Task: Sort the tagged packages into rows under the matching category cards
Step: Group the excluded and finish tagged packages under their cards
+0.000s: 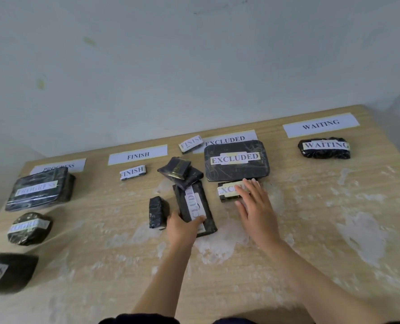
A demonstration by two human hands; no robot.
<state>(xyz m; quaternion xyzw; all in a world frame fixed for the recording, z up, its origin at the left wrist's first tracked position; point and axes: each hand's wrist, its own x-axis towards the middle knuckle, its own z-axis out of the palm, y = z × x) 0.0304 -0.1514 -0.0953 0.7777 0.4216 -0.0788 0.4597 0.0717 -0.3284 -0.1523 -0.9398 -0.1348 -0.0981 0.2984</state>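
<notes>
A: What are the hands doing?

B: The left hand (182, 226), low in the middle of the frame, is gripping the near end of a long dark package (195, 206) tagged EXCLUDED, thumb on one side and fingers wrapping over the tag. The package is lying lengthwise on the counter (311, 230). The right hand (256, 204) is lying flat with fingers spread, fingertips resting on a small EXCLUDED package (229, 191).

A: Where is that small one sitting?

B: Just below the large flat EXCLUDED package (236, 161), which is overlapping the lower edge of the EXCLUDED card (227, 139) in the upper middle.

A: And the other cards?

B: Along the far edge, a PROGRESS card (58, 165) is lying at the left, a FINISH card (137, 155) next, and a WAITING card (321, 124) at the upper right. A WAITING package (324, 148) is sitting right beneath its card.

A: The left side?

B: Three PROGRESS packages are running down it: a big one (40, 189) covering part of the card, a rounder one (29, 228) below, and a third (7, 272) at the lower left edge, blurred.

A: Anything unsorted?

B: A small FINISH package (132, 172) is lying under its card, while another (190, 143) is resting beside the EXCLUDED card. Two dark packages (180, 173) are stacking crookedly in the centre, tags hidden, and a small one (158, 212) is standing just left of the left hand.
</notes>
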